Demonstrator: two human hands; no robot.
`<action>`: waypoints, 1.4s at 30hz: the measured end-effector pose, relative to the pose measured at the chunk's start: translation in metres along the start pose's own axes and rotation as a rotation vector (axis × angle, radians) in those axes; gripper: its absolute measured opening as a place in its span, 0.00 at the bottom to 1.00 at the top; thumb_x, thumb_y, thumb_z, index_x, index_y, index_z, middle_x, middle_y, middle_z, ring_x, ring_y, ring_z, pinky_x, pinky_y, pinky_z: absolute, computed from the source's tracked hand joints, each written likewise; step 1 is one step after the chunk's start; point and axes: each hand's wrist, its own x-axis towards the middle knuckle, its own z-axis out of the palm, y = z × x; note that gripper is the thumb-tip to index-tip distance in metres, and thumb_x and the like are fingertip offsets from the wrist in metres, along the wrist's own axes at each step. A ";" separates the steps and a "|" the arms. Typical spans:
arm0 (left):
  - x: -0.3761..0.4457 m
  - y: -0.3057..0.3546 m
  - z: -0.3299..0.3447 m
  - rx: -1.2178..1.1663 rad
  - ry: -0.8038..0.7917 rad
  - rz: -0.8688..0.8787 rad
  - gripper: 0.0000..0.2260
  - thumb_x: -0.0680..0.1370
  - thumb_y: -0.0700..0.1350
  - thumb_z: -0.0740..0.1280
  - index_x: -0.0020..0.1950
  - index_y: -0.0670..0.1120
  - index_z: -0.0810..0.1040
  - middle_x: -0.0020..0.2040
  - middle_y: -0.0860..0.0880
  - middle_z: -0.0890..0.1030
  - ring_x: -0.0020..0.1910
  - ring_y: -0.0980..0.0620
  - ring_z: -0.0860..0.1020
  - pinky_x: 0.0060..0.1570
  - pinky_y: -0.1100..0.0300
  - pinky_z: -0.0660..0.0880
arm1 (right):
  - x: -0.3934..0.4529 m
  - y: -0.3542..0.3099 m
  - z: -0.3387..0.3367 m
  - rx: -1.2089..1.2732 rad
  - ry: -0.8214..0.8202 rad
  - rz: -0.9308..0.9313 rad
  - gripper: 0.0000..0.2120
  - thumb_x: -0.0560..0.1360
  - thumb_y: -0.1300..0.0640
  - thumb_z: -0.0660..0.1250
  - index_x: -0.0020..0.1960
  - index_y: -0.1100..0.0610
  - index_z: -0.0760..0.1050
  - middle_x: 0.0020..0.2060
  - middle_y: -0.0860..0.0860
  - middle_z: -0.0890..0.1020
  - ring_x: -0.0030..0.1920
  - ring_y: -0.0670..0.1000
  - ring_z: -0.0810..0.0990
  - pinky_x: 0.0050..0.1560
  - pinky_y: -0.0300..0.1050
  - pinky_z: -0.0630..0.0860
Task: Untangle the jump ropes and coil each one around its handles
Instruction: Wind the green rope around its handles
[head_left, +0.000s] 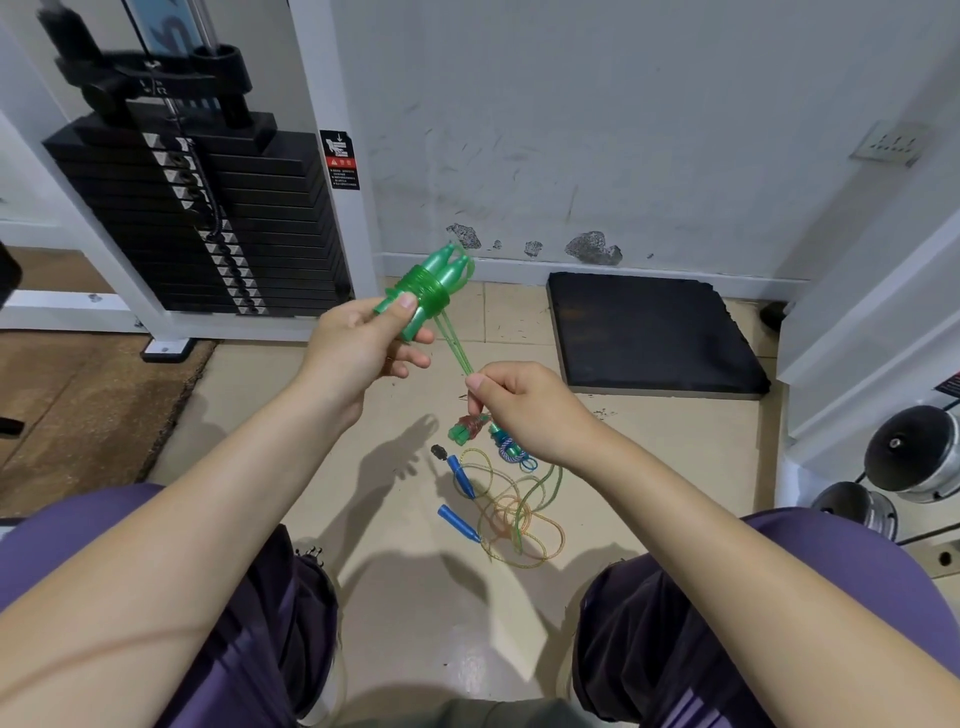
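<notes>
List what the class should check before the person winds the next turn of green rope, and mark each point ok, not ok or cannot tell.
1. Left hand grips the green handles together: ok.
2. Right hand pinches the green rope: ok.
3. Rope between the hands is taut: ok.
4. Turns already on the handles sit tidy: ok.
5. Green tail is free of the loose rope pile on the floor: cannot tell.
6. Blue handles already coiled: not ok.
</notes>
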 end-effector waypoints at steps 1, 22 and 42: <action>0.000 -0.002 0.000 0.078 0.012 0.022 0.10 0.82 0.46 0.65 0.56 0.39 0.79 0.38 0.46 0.83 0.28 0.53 0.79 0.27 0.65 0.71 | -0.001 -0.001 0.000 0.005 -0.005 -0.018 0.17 0.81 0.49 0.60 0.37 0.52 0.77 0.28 0.55 0.75 0.28 0.48 0.68 0.33 0.46 0.68; -0.018 -0.003 0.007 0.556 -0.693 0.161 0.03 0.79 0.39 0.69 0.50 0.41 0.81 0.42 0.42 0.84 0.34 0.51 0.81 0.38 0.60 0.78 | 0.006 0.002 -0.041 0.127 0.149 -0.080 0.08 0.71 0.58 0.76 0.42 0.57 0.76 0.25 0.47 0.68 0.25 0.44 0.64 0.28 0.37 0.63; -0.005 0.006 0.000 0.025 -0.247 0.111 0.10 0.81 0.46 0.64 0.56 0.43 0.80 0.42 0.45 0.85 0.33 0.48 0.81 0.35 0.61 0.78 | -0.003 -0.005 -0.025 0.477 -0.054 0.072 0.12 0.78 0.54 0.68 0.60 0.54 0.80 0.26 0.45 0.67 0.26 0.45 0.62 0.26 0.35 0.59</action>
